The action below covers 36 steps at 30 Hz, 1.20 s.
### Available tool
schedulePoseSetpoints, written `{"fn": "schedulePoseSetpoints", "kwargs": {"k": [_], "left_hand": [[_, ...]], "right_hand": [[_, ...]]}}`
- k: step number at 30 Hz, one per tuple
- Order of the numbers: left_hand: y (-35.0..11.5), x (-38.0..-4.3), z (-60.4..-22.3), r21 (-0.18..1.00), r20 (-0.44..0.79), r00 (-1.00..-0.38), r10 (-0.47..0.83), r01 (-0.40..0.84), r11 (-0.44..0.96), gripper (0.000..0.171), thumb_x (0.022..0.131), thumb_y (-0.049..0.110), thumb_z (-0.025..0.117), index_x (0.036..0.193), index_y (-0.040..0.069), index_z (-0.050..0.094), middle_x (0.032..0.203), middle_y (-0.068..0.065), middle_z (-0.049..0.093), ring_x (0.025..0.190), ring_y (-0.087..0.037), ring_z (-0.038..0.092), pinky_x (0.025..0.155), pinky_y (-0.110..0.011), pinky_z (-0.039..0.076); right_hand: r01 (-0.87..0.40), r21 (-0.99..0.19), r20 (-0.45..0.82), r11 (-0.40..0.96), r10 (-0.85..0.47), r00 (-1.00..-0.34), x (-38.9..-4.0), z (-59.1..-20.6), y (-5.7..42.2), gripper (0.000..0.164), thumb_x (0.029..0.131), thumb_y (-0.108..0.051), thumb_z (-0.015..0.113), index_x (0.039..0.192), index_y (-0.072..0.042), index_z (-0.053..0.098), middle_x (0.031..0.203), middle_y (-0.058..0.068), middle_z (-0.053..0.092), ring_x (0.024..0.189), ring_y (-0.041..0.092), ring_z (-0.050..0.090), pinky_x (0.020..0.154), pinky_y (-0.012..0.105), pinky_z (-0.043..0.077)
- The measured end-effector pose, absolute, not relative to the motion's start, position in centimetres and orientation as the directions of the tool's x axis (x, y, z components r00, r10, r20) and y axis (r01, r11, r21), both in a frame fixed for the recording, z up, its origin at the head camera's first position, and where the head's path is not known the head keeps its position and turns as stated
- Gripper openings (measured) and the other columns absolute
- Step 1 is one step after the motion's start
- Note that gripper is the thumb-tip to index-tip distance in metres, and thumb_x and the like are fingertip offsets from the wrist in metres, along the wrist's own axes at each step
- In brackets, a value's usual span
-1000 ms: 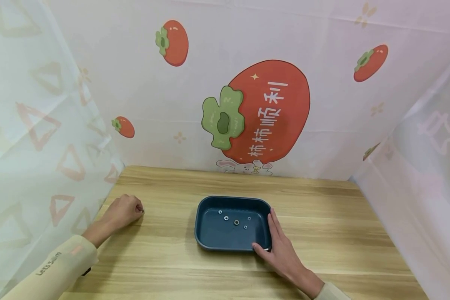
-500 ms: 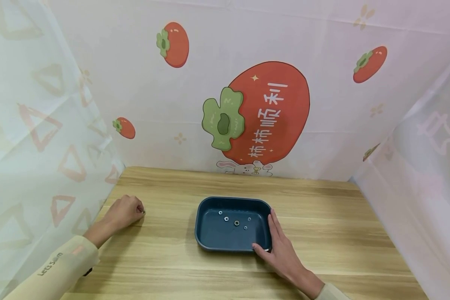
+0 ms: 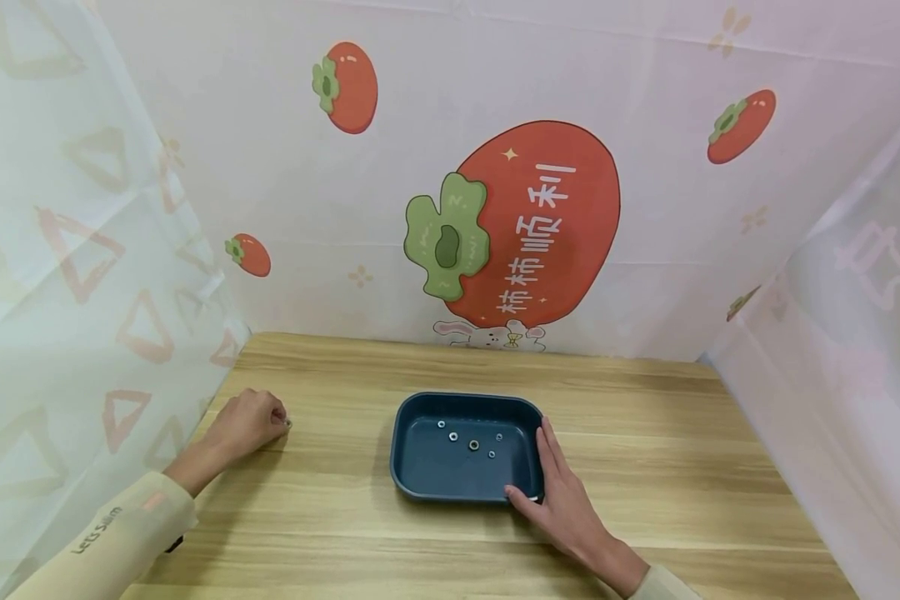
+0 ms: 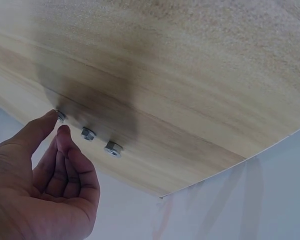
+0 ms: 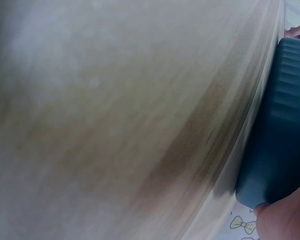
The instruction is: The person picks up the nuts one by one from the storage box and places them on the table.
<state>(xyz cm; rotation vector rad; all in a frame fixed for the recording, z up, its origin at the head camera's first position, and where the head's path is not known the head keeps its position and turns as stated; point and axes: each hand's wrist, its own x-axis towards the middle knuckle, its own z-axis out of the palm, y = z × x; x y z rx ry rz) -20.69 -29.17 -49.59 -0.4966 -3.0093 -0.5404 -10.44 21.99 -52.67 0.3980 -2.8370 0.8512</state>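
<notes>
In the head view my left hand (image 3: 246, 427) is low over the left side of the table, thumb and forefinger together at a small metal nut (image 4: 61, 117). The left wrist view shows that nut between the two fingertips, partly hidden. Beside it on the wood lie a second nut (image 4: 88, 133) and a larger flanged nut (image 4: 113, 148). My right hand (image 3: 570, 508) holds the near right corner of a dark blue tray (image 3: 420, 493), thumb over the front rim and fingers along the right wall. Several small nuts, one of them brass-coloured (image 3: 474, 445), lie scattered on the tray's floor.
The wooden table (image 3: 330, 542) meets a white cloth backdrop (image 3: 307, 183) printed with persimmons at its far edge. Cloth walls also flank it on the left and right. Bare wood lies between my left hand and the tray.
</notes>
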Motion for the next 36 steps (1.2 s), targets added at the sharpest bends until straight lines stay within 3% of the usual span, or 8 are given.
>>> {"fn": "schedulePoseSetpoints", "kwargs": {"k": [8, 24, 36], "left_hand": [[-28.8, -20.9, -49.1, 0.325, 0.143, -0.944, 0.298, 0.329, 0.886, 0.012, 0.083, 0.006, 0.080, 0.092, -0.003, 0.081, 0.087, -0.017, 0.078, 0.077, -0.031, 0.076, 0.069, -0.048, 0.063], [-25.3, -22.0, -46.8, 0.303, 0.166, -0.918, 0.361, 0.395, 0.867, 0.016, 0.086, 0.013, 0.086, 0.095, 0.000, 0.081, 0.080, -0.003, 0.075, 0.072, -0.018, 0.070, 0.068, -0.044, 0.060], [-20.8, -21.9, -44.3, 0.335, 0.199, -0.885, 0.420, 0.464, 0.820, 0.015, 0.088, 0.012, 0.084, 0.097, 0.000, 0.082, 0.083, -0.004, 0.078, 0.072, -0.016, 0.073, 0.070, -0.039, 0.062]], "right_hand": [[-0.294, -0.507, 0.213, 0.810, -0.214, -0.954, -10.5, -52.6, 21.9, 0.101, 0.096, -0.049, 0.074, 0.166, 0.003, 0.023, 0.176, 0.018, 0.014, 0.149, 0.044, 0.043, 0.111, 0.061, 0.046], [-0.321, -0.503, 0.247, 0.803, -0.222, -0.943, -10.5, -52.8, 22.1, 0.100, 0.096, -0.049, 0.074, 0.164, 0.006, 0.026, 0.175, 0.019, 0.016, 0.146, 0.044, 0.047, 0.108, 0.060, 0.049], [-0.322, -0.505, 0.251, 0.801, -0.221, -0.942, -10.5, -52.8, 22.1, 0.102, 0.094, -0.049, 0.076, 0.165, 0.004, 0.025, 0.176, 0.018, 0.016, 0.148, 0.043, 0.045, 0.110, 0.060, 0.047]]}}
